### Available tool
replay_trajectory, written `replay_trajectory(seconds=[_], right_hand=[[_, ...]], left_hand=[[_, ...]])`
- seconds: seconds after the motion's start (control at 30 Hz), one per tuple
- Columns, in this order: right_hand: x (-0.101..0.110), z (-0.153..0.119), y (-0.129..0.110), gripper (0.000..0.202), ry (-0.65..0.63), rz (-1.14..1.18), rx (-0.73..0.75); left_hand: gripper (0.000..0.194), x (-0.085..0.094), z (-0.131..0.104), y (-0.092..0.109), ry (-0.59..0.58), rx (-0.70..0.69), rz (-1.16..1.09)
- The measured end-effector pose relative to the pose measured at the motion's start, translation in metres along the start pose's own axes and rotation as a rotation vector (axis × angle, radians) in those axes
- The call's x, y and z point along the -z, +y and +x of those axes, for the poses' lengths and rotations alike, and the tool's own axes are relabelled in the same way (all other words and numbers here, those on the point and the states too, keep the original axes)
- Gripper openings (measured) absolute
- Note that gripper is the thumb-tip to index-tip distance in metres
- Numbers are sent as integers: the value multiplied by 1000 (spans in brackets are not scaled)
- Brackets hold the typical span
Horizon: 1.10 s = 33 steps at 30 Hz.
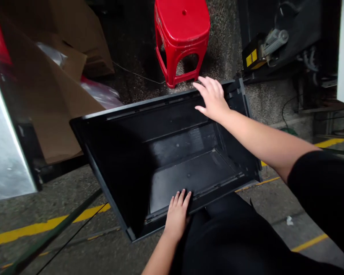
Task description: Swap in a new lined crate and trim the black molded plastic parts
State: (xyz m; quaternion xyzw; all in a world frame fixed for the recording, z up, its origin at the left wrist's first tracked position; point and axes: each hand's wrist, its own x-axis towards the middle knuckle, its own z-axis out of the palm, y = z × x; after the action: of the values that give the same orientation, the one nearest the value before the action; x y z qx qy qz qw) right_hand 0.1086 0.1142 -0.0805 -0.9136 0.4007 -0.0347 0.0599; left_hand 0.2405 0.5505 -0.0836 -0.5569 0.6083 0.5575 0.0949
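Note:
A large black open box-like casing [192, 179] lies tilted in front of my body, its hollow inside facing up. On its near edge rests my left hand [177, 214], fingers spread over the rim and pointing inward, the thumb hidden. My right hand [212, 95] is at the far edge near the right corner, with its fingers apart and the thumb stretched out over the inside. Whether the right fingertips touch the rim is hard to tell. The left part of the casing's inside is in deep shadow.
Beyond the casing stands a red plastic stool [183, 38]. Cardboard boxes [54, 84] with plastic wrap are at the left, beside a pale metal panel [8, 152]. A motor [275, 42] sits at the upper right. Yellow lines [51, 223] mark the floor.

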Motion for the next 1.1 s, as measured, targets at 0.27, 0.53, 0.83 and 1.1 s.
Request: replay_trajectory(seconds=[0.27,0.53,0.83,1.1], right_hand=[[-9,90,9,26,-420,-69,66],[24,81,16,30,-221,28,71],[7,61,21,34,-258,76,61],[-1,17,-58,41,-77,371,166]], left_hand=[[84,16,-9,7,-235,35,-38],[89,37,-45,5,-253,-18,-110],[84,23,-16,-5,-220,-7,-78],[79,22,-25,2,-131,-14,-30]])
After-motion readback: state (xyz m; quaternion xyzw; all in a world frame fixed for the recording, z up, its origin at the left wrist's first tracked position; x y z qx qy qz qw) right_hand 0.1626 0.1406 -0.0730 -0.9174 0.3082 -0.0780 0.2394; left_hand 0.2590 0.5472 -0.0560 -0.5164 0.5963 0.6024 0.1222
